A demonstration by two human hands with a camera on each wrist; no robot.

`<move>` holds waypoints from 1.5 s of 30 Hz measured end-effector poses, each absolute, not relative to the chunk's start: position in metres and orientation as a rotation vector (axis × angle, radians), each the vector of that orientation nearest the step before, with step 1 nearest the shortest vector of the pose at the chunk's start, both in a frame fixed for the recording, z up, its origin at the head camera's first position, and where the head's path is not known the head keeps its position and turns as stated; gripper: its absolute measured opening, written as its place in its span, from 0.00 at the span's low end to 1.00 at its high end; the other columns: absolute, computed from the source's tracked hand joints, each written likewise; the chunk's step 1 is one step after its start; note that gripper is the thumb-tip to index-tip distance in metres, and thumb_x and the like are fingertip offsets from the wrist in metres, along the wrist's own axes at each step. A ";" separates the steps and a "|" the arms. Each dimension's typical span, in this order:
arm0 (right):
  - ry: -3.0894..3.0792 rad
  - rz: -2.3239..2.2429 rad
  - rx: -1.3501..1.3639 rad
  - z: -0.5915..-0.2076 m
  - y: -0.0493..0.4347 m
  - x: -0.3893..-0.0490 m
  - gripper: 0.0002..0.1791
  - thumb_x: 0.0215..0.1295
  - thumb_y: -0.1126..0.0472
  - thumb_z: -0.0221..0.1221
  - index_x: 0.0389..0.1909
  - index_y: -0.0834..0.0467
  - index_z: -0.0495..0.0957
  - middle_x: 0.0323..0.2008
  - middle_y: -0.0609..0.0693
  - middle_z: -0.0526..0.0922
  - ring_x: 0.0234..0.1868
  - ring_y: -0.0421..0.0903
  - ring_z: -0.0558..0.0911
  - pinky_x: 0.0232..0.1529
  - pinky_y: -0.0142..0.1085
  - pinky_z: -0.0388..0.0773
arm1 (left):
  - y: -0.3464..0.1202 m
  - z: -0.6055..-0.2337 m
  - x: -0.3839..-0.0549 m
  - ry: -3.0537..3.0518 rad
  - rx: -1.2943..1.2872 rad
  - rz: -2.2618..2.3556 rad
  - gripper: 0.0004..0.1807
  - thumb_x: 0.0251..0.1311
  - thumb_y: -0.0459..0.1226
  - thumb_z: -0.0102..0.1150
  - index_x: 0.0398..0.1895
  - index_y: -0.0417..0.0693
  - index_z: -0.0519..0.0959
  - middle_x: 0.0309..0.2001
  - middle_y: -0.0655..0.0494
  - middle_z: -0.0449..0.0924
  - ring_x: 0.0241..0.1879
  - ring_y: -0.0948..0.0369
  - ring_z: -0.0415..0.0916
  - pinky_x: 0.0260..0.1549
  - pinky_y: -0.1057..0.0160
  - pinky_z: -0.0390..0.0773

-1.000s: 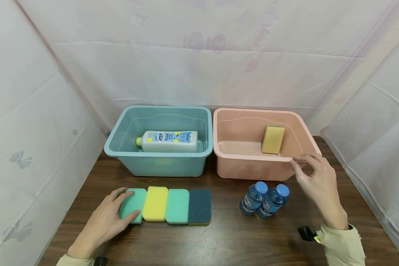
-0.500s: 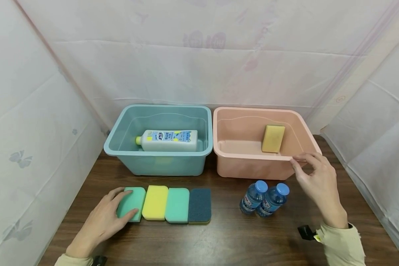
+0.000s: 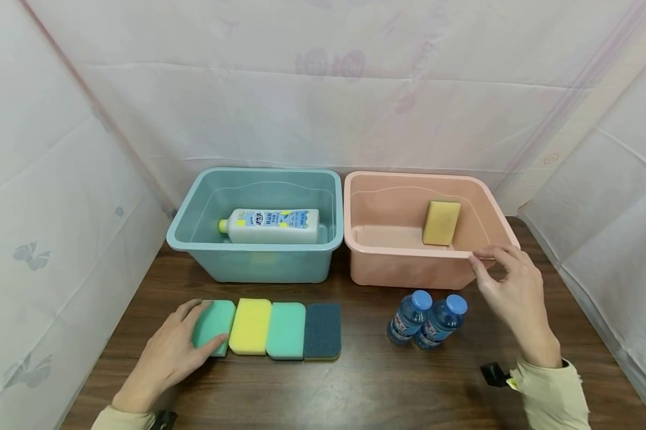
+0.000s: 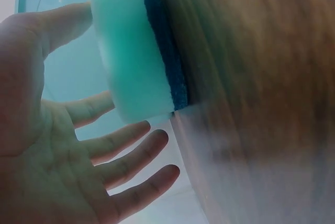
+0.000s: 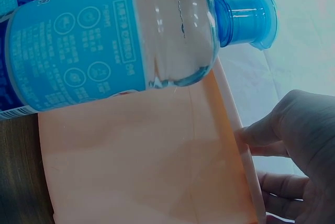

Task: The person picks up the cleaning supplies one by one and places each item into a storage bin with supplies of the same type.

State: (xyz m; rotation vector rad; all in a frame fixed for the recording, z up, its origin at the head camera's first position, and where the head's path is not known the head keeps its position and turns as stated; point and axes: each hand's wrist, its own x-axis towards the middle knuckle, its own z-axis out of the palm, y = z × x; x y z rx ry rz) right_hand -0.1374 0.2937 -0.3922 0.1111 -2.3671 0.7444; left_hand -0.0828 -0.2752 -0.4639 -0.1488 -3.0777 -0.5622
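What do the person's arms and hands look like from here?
Both the left hand and right hand look bare, no gloves or rings showing. The left sleeve and right sleeve are plain pale khaki. A black device with a small yellow patch sits by the right wrist; another black piece shows at the left.

A: ok so where's each cam sitting?

B: head one's up high, looking forward and down, counter (image 3: 279,394) across the lower half. Left wrist is super close and tipped sideways, palm of the left hand (image 4: 57,140) at frame left, green sponge (image 4: 131,56) up top.

A: and right wrist?

B: also close, bottle (image 5: 78,51) filling the upper left, pink bin (image 5: 131,156) below. Head view shares that bin, right of center, and the sponge, lower left.
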 end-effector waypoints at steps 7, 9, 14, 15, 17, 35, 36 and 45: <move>-2.343 0.760 0.131 -0.391 0.294 -0.138 0.08 0.62 0.67 0.72 0.41 0.64 0.90 0.44 0.64 0.87 0.51 0.65 0.82 0.46 0.54 0.68 | -0.280 -0.463 -0.082 -3.067 -0.156 -0.575 0.43 0.64 0.58 0.71 0.72 0.37 0.75 0.72 0.27 0.69 0.63 0.26 0.74 0.48 0.29 0.80; -2.341 0.757 0.131 -0.392 0.294 -0.139 0.08 0.62 0.67 0.72 0.41 0.64 0.90 0.44 0.64 0.87 0.51 0.65 0.82 0.45 0.54 0.68 | -0.280 -0.464 -0.082 -3.064 -0.155 -0.575 0.44 0.64 0.58 0.71 0.72 0.37 0.74 0.72 0.26 0.69 0.62 0.26 0.75 0.48 0.29 0.81; -2.339 0.756 0.133 -0.392 0.294 -0.139 0.08 0.62 0.67 0.72 0.41 0.64 0.90 0.44 0.64 0.87 0.51 0.65 0.82 0.45 0.53 0.68 | -0.277 -0.465 -0.081 -3.099 -0.108 -0.558 0.48 0.64 0.62 0.69 0.75 0.38 0.72 0.72 0.26 0.68 0.62 0.27 0.75 0.47 0.30 0.81; -2.340 0.756 0.133 -0.393 0.294 -0.138 0.08 0.62 0.67 0.72 0.41 0.64 0.90 0.44 0.64 0.87 0.51 0.65 0.82 0.45 0.52 0.68 | -0.277 -0.465 -0.080 -3.100 -0.106 -0.557 0.47 0.64 0.62 0.69 0.75 0.38 0.72 0.72 0.26 0.68 0.62 0.28 0.75 0.46 0.30 0.81; -2.344 0.759 0.131 -0.392 0.293 -0.138 0.08 0.62 0.67 0.72 0.41 0.64 0.90 0.45 0.64 0.87 0.52 0.65 0.82 0.46 0.53 0.68 | -0.278 -0.466 -0.079 -3.096 -0.110 -0.555 0.45 0.64 0.58 0.70 0.75 0.38 0.72 0.72 0.26 0.69 0.61 0.28 0.76 0.44 0.31 0.82; -2.344 0.740 0.124 -0.396 0.294 -0.138 0.08 0.62 0.66 0.72 0.41 0.64 0.90 0.46 0.64 0.87 0.51 0.65 0.81 0.43 0.52 0.68 | -0.279 -0.467 -0.079 -3.050 -0.117 -0.552 0.41 0.61 0.52 0.74 0.73 0.41 0.74 0.69 0.27 0.72 0.59 0.30 0.77 0.40 0.34 0.82; -2.346 0.741 0.124 -0.395 0.294 -0.138 0.08 0.62 0.66 0.72 0.41 0.64 0.90 0.45 0.64 0.87 0.51 0.65 0.81 0.43 0.52 0.68 | -0.279 -0.467 -0.079 -3.049 -0.115 -0.556 0.41 0.62 0.52 0.74 0.73 0.41 0.74 0.69 0.27 0.72 0.59 0.30 0.77 0.40 0.34 0.82; -2.349 0.743 0.123 -0.394 0.293 -0.138 0.08 0.63 0.66 0.72 0.41 0.65 0.90 0.46 0.64 0.87 0.51 0.65 0.81 0.44 0.54 0.68 | -0.279 -0.466 -0.081 -3.010 -0.111 -0.608 0.39 0.62 0.49 0.74 0.71 0.38 0.75 0.69 0.27 0.72 0.60 0.30 0.75 0.47 0.33 0.79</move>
